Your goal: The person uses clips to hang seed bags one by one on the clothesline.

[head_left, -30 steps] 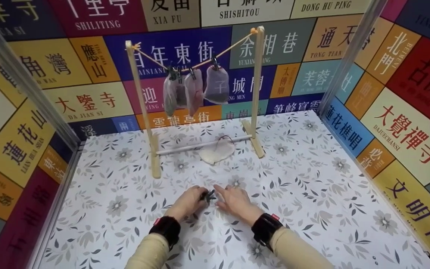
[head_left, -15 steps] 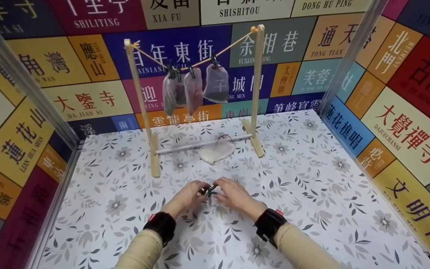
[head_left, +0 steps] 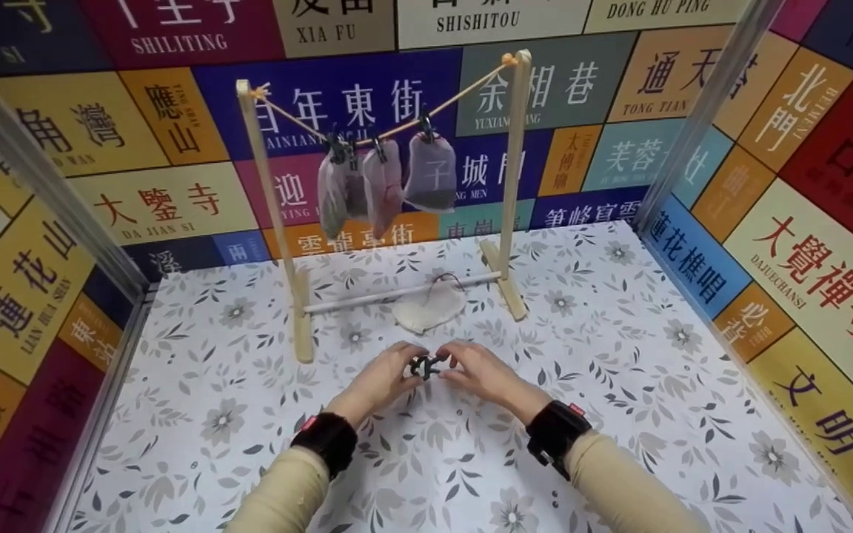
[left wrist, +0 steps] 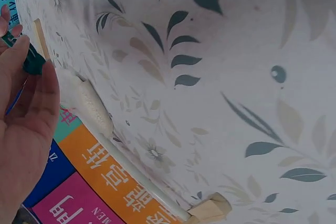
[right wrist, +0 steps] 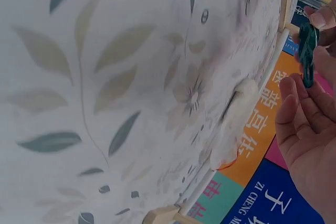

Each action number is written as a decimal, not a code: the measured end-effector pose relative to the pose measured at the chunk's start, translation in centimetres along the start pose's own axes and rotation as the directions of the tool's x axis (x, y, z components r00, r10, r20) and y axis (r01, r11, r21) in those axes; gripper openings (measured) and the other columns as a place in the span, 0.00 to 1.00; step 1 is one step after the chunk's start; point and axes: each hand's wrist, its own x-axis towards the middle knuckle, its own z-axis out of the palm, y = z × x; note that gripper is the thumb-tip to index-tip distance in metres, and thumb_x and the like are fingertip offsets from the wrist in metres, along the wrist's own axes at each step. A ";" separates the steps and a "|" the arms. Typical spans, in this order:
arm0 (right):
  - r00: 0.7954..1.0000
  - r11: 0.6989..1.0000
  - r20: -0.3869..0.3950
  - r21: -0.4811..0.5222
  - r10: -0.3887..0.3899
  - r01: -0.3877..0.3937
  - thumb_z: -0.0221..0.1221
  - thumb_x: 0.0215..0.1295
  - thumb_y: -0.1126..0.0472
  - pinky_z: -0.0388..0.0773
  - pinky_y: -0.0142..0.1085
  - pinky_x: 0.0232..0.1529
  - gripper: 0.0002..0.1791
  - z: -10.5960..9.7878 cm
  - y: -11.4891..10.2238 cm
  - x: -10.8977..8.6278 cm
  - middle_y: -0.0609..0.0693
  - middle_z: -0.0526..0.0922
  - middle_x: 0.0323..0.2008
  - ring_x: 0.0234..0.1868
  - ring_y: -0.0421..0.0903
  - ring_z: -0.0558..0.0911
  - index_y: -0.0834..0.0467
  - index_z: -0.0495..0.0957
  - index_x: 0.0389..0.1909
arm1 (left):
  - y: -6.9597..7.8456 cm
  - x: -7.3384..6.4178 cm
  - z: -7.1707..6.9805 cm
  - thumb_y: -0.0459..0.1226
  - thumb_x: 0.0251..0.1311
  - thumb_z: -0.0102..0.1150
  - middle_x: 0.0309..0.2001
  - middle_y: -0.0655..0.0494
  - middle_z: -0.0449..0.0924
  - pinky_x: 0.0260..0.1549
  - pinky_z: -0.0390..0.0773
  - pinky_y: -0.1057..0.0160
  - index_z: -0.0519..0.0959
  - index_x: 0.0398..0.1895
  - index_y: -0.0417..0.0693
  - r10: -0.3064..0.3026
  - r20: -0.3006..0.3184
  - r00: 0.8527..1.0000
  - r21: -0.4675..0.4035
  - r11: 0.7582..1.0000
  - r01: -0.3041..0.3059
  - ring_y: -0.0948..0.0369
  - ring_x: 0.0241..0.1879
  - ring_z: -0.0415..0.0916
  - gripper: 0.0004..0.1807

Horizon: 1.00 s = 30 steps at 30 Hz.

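Observation:
A small dark green clip [head_left: 425, 366] is held up between both hands over the patterned table. My left hand [head_left: 382, 377] pinches it between thumb and fingers, also seen holding the clip [left wrist: 32, 62] in the left wrist view. My right hand [head_left: 482, 370] has its thumb and fingertips on the clip's other end. In the right wrist view, the right fingertips [right wrist: 298, 85] meet the clip [right wrist: 308, 51] near its narrow lower end. Just beyond the hands, a flat whitish drawstring pouch [head_left: 429, 305] with a dark red cord lies on the table.
Behind the pouch stands a wooden frame [head_left: 513, 170] with a white bottom rod [head_left: 397, 294]. Its sagging orange cord [head_left: 467, 95] carries several sheer pouches [head_left: 430, 174] on dark clips. The floral table [head_left: 197, 459] meets sign-covered walls [head_left: 49, 200] at the back and sides.
Both hands have lifted and moved forward, closer to the pouch, carrying the clip. The right fingers have come onto the clip, and it has turned between the hands.

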 end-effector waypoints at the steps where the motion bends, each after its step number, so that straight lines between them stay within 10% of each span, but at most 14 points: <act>1: 1.000 1.000 -0.009 -0.014 -0.002 0.002 0.62 0.67 0.61 0.82 0.43 0.46 0.16 -0.3 0.3 0.1 0.59 0.84 0.45 0.41 0.53 0.84 0.65 0.78 0.51 | 0.1 0.4 0.1 0.36 0.62 0.66 0.59 0.40 0.75 0.59 0.78 0.50 0.72 0.63 0.38 -0.011 -0.007 1.000 0.017 1.000 0.011 0.46 0.58 0.77 0.26; 11: 0.993 0.995 -0.110 -0.088 0.032 -0.042 0.61 0.66 0.66 0.83 0.47 0.44 0.08 -5.1 3.9 1.1 0.60 0.86 0.39 0.40 0.55 0.85 0.66 0.81 0.43 | 0.3 4.3 1.9 0.34 0.61 0.62 0.64 0.40 0.72 0.61 0.76 0.46 0.73 0.60 0.36 -0.080 -0.133 0.988 0.210 0.972 0.107 0.43 0.65 0.69 0.24; 16: 0.979 0.993 -0.195 -0.084 0.067 -0.085 0.63 0.65 0.66 0.83 0.50 0.44 0.06 -7.4 4.3 2.3 0.60 0.87 0.37 0.40 0.57 0.86 0.64 0.82 0.39 | 0.3 6.5 2.9 0.36 0.67 0.55 0.72 0.44 0.66 0.64 0.74 0.44 0.70 0.66 0.41 -0.145 -0.047 0.988 0.310 0.938 0.152 0.45 0.73 0.61 0.24; 22: 0.954 0.991 -0.299 -0.128 -0.012 -0.028 0.64 0.64 0.65 0.84 0.49 0.43 0.05 -9.8 3.6 4.3 0.58 0.87 0.36 0.40 0.57 0.86 0.63 0.83 0.38 | -0.8 7.3 3.8 0.37 0.71 0.48 0.76 0.50 0.60 0.71 0.66 0.46 0.61 0.75 0.49 -0.211 0.132 0.969 0.504 0.856 0.118 0.50 0.78 0.55 0.29; 30: 0.930 0.964 -0.337 -0.257 -0.149 0.062 0.63 0.65 0.66 0.84 0.49 0.41 0.03 -14.3 1.9 7.5 0.58 0.88 0.35 0.38 0.57 0.87 0.62 0.82 0.37 | -3.1 7.7 4.1 0.54 0.66 0.54 0.55 0.48 0.77 0.53 0.77 0.52 0.69 0.67 0.52 -0.146 0.028 0.989 0.656 0.749 0.093 0.50 0.53 0.78 0.29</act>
